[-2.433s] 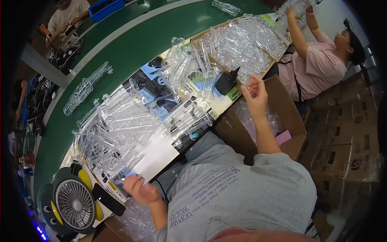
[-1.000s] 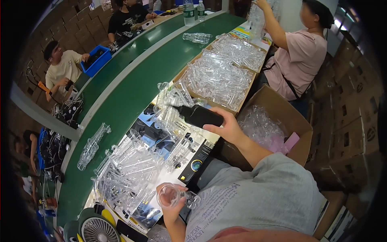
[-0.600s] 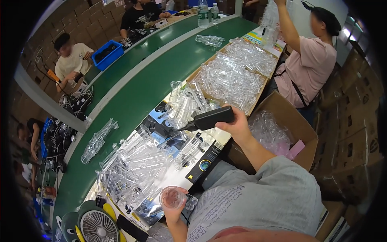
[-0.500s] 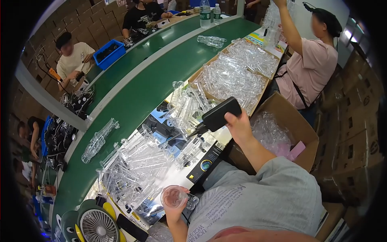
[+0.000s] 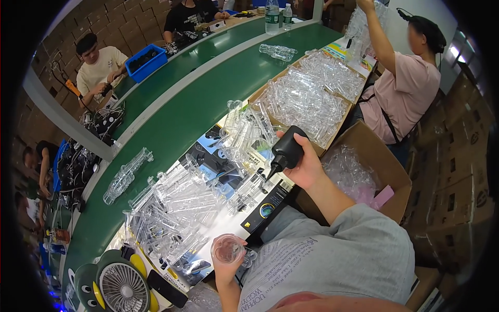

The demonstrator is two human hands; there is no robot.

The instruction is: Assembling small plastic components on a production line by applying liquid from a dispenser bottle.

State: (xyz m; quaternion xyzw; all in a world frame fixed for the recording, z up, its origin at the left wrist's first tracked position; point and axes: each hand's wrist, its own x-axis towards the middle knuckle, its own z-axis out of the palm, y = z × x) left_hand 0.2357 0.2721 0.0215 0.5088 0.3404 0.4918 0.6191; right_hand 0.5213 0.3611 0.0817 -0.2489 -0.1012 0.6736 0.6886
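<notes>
My right hand (image 5: 307, 169) is wrapped round a black squeeze bottle (image 5: 288, 148), tilted with its pointed nozzle aimed down and to the left. The tip is just above or against clear plastic parts (image 5: 244, 192) on the table; which, I cannot tell. Closer to my body, my left hand (image 5: 224, 274) grips a clear plastic tube (image 5: 228, 248) whose wide round opening faces up. Much of that tube is hidden by the hand. Left of centre, a loose pile of similar clear tubes (image 5: 176, 208) covers printed cardboard.
Clear parts fill a cardboard tray (image 5: 306, 99) at the back right. An open carton (image 5: 392, 171) stands to my right. Single clear pieces lie on the green conveyor (image 5: 171, 127). A fan (image 5: 125, 286) and phone (image 5: 167, 289) sit at lower left. Co-workers sit around the line.
The black bottle has turned from nearly level to a steeper, nozzle-down tilt, its tip shifting right. My left hand still holds the clear tube. The whole view has shifted slightly.
</notes>
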